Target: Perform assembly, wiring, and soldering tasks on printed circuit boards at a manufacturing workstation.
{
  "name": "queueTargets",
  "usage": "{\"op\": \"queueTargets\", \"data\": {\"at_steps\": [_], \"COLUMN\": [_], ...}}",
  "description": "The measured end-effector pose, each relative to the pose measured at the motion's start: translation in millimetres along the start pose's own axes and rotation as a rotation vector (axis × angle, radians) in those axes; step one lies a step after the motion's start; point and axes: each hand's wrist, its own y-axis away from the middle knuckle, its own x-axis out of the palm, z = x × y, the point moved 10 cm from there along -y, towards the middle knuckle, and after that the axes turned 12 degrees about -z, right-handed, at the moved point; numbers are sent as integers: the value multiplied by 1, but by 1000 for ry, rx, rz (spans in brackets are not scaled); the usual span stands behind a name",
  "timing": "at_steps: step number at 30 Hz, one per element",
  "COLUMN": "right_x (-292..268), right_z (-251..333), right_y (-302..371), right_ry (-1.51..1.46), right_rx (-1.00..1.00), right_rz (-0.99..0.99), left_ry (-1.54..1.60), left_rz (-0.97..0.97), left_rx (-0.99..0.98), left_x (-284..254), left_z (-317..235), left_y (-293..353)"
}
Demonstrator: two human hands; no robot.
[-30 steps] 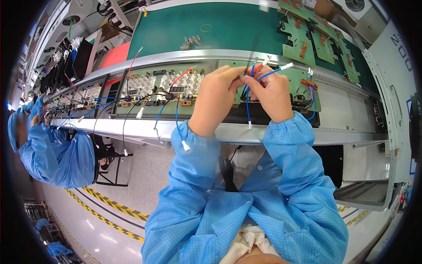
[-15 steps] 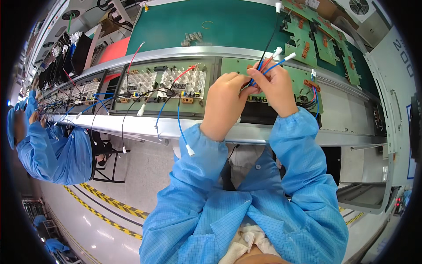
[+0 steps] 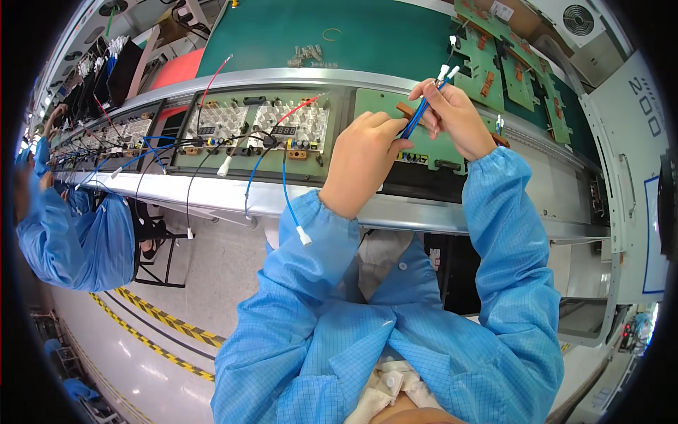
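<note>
A bundle of blue wires (image 3: 418, 119) with white connectors at its upper end runs slantwise between my two hands. My left hand (image 3: 362, 161) pinches the lower end of the bundle between thumb and fingers. Higher up, my right hand (image 3: 459, 121) closes around the same wires just below the white connectors (image 3: 443, 73). Both hands are above a green circuit board (image 3: 378, 104), which they partly cover. Another white connector (image 3: 453, 40) stands out beyond the right hand.
To the left, a circuit board (image 3: 244, 157) carries red, black and blue wires, some hanging over the metal rail (image 3: 261, 201). Bare green boards (image 3: 487, 78) lie at the back right. Small metal parts (image 3: 307, 55) rest on the green mat (image 3: 275, 32). A co-worker (image 3: 78, 237) sits far left.
My right hand has moved up and to the right along the wires, toward their connectors. The wires, spread before, now lie closer together. My left hand keeps its pinch.
</note>
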Motion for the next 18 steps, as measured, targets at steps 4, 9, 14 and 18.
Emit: {"op": "queueTargets", "data": {"at_steps": [4,9,14,18], "right_x": [-1,-15,-33,19], "right_z": [-7,14,51,126], "right_y": [2,15,55,81], "right_ry": [-46,181,1105,1309], "right_rx": [57,18,85,-1013], "right_rz": [-9,-51,-15,-206], "left_ry": [-8,-14,-117,-156], "left_rz": [-1,-22,18,35], "left_rx": [-1,-1,50,114], "left_x": [4,5,5,6], "left_z": [2,1,-6,-13], "left_y": [0,0,3,2]}}
